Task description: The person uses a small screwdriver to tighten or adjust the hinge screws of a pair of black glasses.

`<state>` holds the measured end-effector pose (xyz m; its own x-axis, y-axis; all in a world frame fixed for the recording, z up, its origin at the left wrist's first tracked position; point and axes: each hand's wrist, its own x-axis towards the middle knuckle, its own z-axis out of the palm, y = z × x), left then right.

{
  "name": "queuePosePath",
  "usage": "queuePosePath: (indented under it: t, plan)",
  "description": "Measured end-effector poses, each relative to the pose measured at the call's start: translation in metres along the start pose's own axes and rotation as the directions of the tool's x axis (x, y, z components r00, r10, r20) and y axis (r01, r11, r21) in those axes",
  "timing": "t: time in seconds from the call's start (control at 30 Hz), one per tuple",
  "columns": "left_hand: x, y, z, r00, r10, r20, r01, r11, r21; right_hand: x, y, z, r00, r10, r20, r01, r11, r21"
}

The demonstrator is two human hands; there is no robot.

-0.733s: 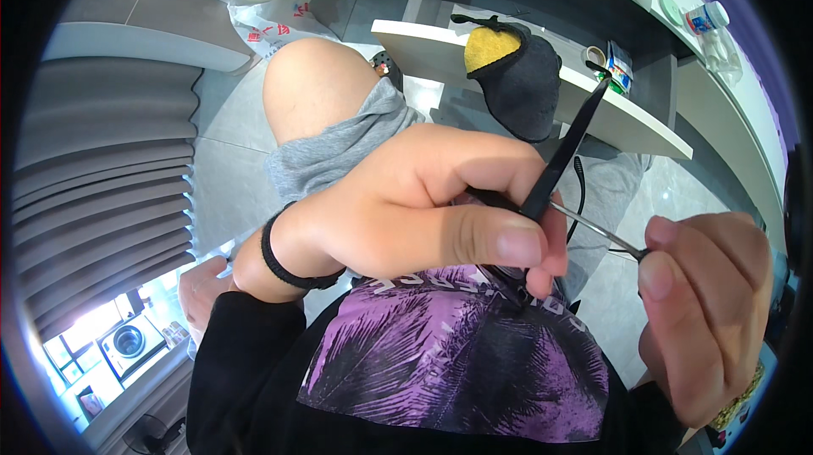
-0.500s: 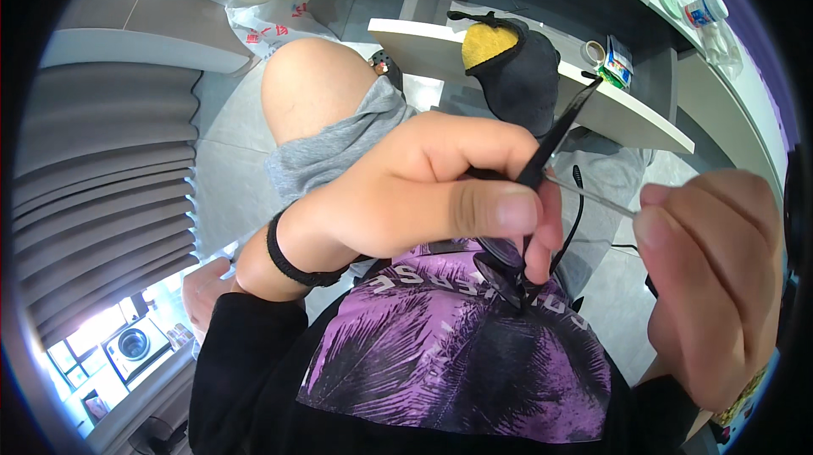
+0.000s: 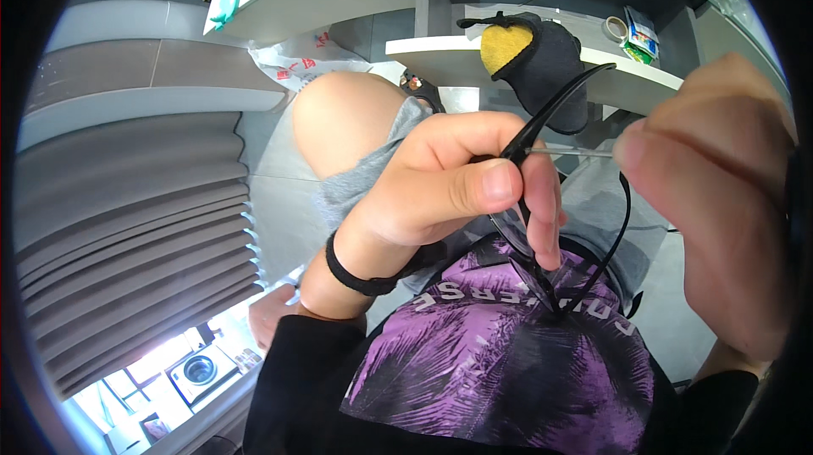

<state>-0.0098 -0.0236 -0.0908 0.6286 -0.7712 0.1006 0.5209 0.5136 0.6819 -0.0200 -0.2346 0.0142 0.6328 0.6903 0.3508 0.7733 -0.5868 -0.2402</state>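
My left hand (image 3: 457, 175) is closed on a pair of black-framed glasses (image 3: 555, 108), thumb and fingers pinching near a hinge. One temple arm points up and to the right; the lenses hang below my fingers, in front of my purple-and-black shirt. The other temple arm (image 3: 611, 243) stands out to the right. In my right hand (image 3: 711, 192), pinched between thumb and fingers, is a thin metal rod (image 3: 576, 152), held nearly level. Its far end meets the frame by my left fingers. Its handle, if any, is hidden by my right hand.
Ahead, an open drawer (image 3: 440, 47) has a soft black item with a yellow patch (image 3: 550, 65) draped over its front. Inside lie a tape roll (image 3: 616, 28) and small packets (image 3: 641, 36). A plastic bag (image 3: 292, 65) lies beyond my bare knee (image 3: 347, 120). Grey curtain (image 3: 135, 243) at left.
The whole view has shifted, so surroundings sit farther right. My right hand is higher and looks larger, and the rod is more level. Both hands keep their grips.
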Motion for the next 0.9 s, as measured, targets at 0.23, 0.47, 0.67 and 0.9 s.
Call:
queuePosePath:
  t: [0.23,0.47,0.67,0.9]
  plan:
    - [-0.005,0.014,0.014,0.992,0.059,-0.107,-0.043,0.988,0.147,-0.002,-0.001,0.002,1.0,-0.01,-0.005,0.01,0.999,0.033]
    - [-0.007,0.028,0.024,0.993,0.085,-0.079,-0.072,0.985,0.158,-0.004,-0.002,0.0,0.999,-0.051,0.002,0.05,0.997,0.057]
    - [-0.003,0.03,0.028,0.993,0.118,-0.014,-0.113,0.97,0.213,-0.01,-0.005,-0.003,0.994,-0.106,-0.005,0.106,0.993,0.061]
    - [-0.004,0.027,0.028,0.994,0.105,-0.014,-0.099,0.972,0.215,-0.017,-0.01,-0.004,0.993,-0.122,-0.002,0.122,0.991,0.058]
